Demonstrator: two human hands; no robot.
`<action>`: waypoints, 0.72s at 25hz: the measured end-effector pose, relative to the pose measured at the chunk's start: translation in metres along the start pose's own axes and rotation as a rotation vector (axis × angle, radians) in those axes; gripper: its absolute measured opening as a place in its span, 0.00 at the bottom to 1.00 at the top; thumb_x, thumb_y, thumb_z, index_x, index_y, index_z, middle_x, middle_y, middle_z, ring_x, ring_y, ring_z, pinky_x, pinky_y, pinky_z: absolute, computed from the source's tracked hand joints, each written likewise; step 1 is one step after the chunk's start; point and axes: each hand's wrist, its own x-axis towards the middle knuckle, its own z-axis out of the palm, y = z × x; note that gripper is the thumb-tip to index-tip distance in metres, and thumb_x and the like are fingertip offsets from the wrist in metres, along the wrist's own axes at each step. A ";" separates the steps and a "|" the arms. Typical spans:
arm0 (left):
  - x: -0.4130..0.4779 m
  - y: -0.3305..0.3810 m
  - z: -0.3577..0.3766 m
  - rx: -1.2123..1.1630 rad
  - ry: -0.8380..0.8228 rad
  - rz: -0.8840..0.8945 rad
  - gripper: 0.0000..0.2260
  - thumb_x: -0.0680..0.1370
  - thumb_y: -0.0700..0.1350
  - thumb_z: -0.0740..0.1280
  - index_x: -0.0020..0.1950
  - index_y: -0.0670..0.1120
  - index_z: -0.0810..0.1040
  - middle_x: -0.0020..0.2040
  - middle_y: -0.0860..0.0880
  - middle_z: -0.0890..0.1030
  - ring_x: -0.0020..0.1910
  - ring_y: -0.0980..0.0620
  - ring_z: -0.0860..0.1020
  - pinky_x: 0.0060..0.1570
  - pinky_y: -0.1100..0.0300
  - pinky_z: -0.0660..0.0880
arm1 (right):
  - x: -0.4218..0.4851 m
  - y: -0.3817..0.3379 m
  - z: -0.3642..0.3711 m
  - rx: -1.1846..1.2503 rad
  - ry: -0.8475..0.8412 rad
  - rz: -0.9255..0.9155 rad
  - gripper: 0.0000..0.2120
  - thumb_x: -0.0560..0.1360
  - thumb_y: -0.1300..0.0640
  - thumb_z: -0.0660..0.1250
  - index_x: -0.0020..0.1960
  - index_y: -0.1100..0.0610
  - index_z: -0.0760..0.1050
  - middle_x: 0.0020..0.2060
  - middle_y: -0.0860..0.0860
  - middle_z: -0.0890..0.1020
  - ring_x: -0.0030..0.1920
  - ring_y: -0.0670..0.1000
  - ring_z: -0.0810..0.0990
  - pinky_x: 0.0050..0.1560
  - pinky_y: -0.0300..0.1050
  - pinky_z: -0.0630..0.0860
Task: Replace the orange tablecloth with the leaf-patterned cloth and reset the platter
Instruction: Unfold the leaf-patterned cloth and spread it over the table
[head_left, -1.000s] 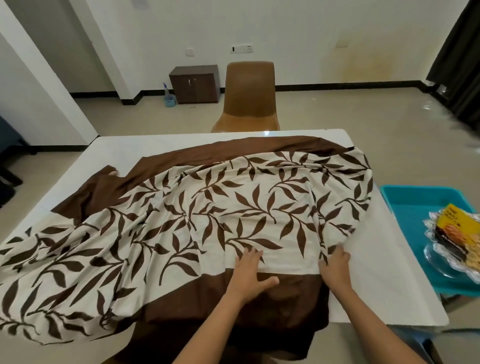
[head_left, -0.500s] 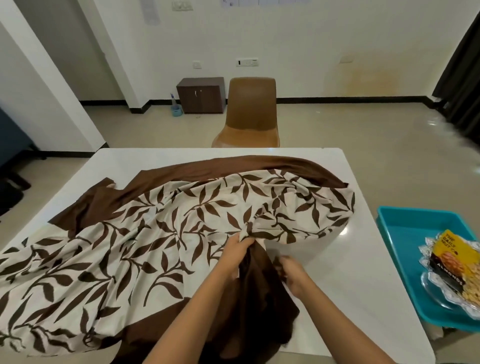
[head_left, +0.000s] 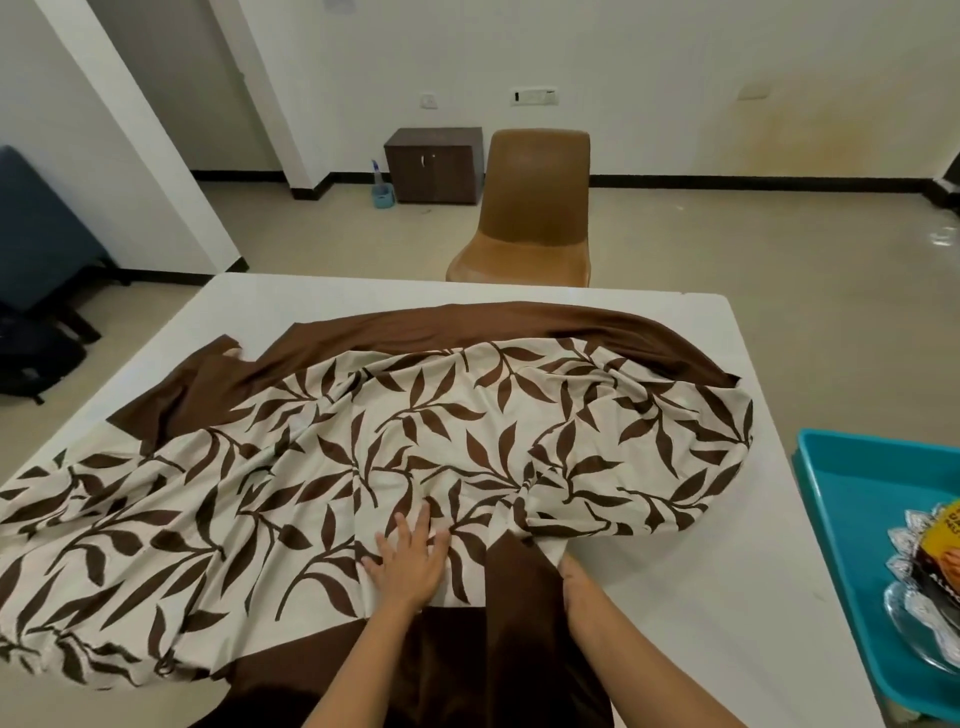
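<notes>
The white table (head_left: 675, 561) is bare along its far and right edges, and no orange cloth is in view. The leaf-patterned cloth (head_left: 415, 431) lies rumpled over the rest, spilling past the left edge, with its brown border hanging over the near edge. Off the right edge a teal tray (head_left: 852, 519) holds the glass platter (head_left: 924, 629), which has a packet on it. The left hand (head_left: 408, 564) presses flat by the near edge, fingers straight and spread. The right hand (head_left: 575, 577) reaches under a fold just beside it — its fingers are hidden, so their grip cannot be told. The spreading likely goes best if the left palm anchors while the right draws the bunched lobe low toward the near right corner. Half a second earlier both hands were gathered on one fold, the left pinching it — now the left lies open and the lobe reaches further right.
</notes>
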 end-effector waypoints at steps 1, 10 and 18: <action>0.002 -0.014 0.010 0.046 -0.056 -0.038 0.30 0.79 0.67 0.41 0.78 0.58 0.38 0.79 0.49 0.36 0.76 0.40 0.34 0.69 0.35 0.33 | 0.009 0.000 -0.001 -0.031 0.013 0.023 0.18 0.82 0.56 0.58 0.38 0.63 0.74 0.35 0.59 0.77 0.38 0.54 0.74 0.35 0.45 0.73; -0.009 -0.008 0.025 0.155 -0.193 0.011 0.41 0.73 0.74 0.45 0.76 0.54 0.31 0.74 0.48 0.25 0.73 0.36 0.28 0.66 0.32 0.31 | 0.016 0.042 0.017 0.116 0.041 0.137 0.17 0.80 0.57 0.61 0.40 0.65 0.80 0.34 0.58 0.80 0.32 0.56 0.78 0.30 0.44 0.75; -0.022 -0.026 0.004 0.100 -0.188 -0.081 0.45 0.66 0.80 0.41 0.74 0.60 0.29 0.74 0.52 0.26 0.73 0.40 0.26 0.65 0.34 0.28 | 0.017 0.047 0.006 0.004 0.298 -0.076 0.05 0.79 0.61 0.63 0.46 0.60 0.76 0.37 0.55 0.78 0.37 0.53 0.76 0.36 0.41 0.76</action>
